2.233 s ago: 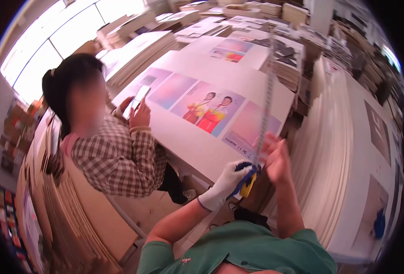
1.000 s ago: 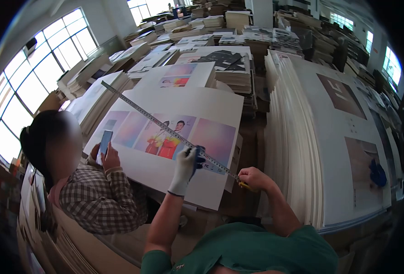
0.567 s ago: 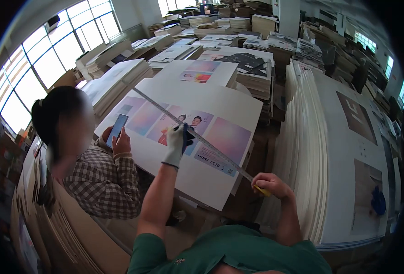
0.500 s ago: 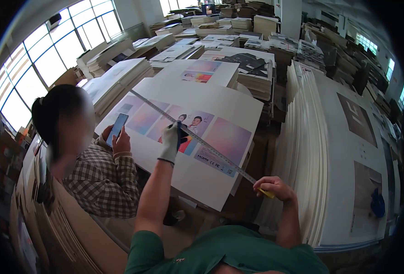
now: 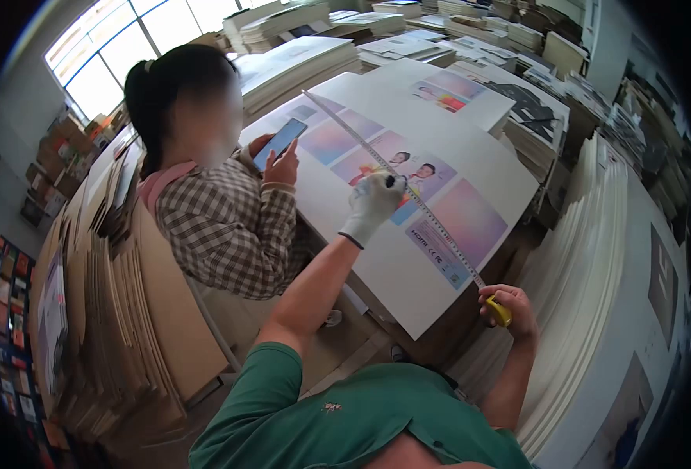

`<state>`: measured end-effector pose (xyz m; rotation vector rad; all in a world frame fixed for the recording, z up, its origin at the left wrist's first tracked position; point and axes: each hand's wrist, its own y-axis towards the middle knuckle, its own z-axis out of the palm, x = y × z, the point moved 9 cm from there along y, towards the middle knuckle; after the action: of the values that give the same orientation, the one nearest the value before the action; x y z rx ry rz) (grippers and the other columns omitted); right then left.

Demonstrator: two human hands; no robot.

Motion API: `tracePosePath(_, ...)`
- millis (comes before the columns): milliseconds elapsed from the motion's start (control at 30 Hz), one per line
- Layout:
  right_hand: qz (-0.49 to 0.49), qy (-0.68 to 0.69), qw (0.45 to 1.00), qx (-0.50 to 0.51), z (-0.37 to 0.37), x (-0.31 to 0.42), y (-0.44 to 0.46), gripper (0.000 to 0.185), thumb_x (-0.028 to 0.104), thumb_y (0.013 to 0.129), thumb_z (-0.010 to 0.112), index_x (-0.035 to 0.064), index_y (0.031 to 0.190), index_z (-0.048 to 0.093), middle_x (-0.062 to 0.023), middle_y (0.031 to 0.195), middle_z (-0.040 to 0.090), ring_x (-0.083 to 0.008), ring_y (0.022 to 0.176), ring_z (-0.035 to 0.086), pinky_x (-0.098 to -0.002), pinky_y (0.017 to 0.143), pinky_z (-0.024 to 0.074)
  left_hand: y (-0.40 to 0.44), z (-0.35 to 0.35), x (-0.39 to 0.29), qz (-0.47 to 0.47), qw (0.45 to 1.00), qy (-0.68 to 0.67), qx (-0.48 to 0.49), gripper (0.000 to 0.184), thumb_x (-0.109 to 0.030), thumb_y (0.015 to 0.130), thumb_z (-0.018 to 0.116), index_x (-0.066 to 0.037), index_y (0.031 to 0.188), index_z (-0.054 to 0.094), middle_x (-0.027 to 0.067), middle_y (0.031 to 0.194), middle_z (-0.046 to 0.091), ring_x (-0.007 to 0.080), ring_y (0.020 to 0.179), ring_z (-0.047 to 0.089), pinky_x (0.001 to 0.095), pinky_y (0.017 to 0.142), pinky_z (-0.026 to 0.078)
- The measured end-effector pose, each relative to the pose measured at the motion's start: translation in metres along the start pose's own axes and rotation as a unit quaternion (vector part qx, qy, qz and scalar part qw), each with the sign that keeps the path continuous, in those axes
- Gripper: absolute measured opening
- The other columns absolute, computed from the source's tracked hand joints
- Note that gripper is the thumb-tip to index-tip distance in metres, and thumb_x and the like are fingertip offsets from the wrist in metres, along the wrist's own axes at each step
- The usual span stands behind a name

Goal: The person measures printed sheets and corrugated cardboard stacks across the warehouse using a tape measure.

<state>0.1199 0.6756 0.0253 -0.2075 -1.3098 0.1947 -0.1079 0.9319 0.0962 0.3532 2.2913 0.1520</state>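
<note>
- Left hand (image 5: 376, 202), in a white knitted glove: arm reaching forward, fingers curled against the blade; whether they grip it cannot be told.
- Right hand (image 5: 515, 309), bare: elbow bent, fingers wrapped around the yellow tape-measure case (image 5: 501, 312) just beyond the sheet's near right edge.
- Silvery, graduated metal tape blade (image 5: 448, 240): runs from the case diagonally across the printed panels to near the sheet's far left side.
- Large white printed sheet (image 5: 400, 285): bears a row of pink-and-blue panels, one showing two figures.
- Left: a co-worker in a brown-and-white checked shirt (image 5: 220, 234) holds a blue-screened phone (image 5: 284, 144); brown cardboard sheets (image 5: 169, 301) stand behind.
- Right: tall stack of white boards (image 5: 576, 266).
- Background: bright paned window (image 5: 123, 51), further paper piles.
</note>
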Motion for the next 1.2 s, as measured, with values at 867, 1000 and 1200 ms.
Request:
tracePosePath(867,0.054,-0.03,0.995,0.072,0.071,0.051,0.138,0.036,0.033,0.089,0.05,0.0,0.099,0.061,-0.0075,0.084,0.06,-0.0139,0.067,0.061,-0.0224,0.048,0.0462,0.021,0.006,0.028,0.029,0.974,0.224,-0.02,0.057,-0.05,0.09,0.039,-0.021,0.139,0.036,0.019,0.141,0.034,0.0441,0.13,0.028,0.0567,0.104,0.021)
tracePosePath(1000,0.065,-0.026,0.995,0.065,0.069,0.049,0.133,0.036,0.033,0.089,0.05,0.0004,0.099,0.06,-0.0068,0.084,0.06,-0.0136,0.067,0.061,-0.0223,0.048,0.0462,0.03,0.011,0.029,0.032,0.969,0.246,-0.01,0.057,-0.051,0.09,0.038,-0.023,0.139,0.035,0.0184,0.143,0.032,0.0432,0.131,0.027,0.0576,0.104,0.021)
tracePosePath(1200,0.082,-0.03,0.994,0.06,0.056,0.035,0.132,0.038,0.034,0.089,0.048,-0.0003,0.102,0.059,-0.0071,0.085,0.06,-0.0139,0.069,0.061,-0.0225,0.047,0.0465,0.042,0.026,0.042,0.01,0.965,0.26,0.031,0.058,-0.054,0.09,0.035,-0.023,0.139,0.035,0.0164,0.143,0.032,0.0422,0.131,0.028,0.0594,0.103,0.022)
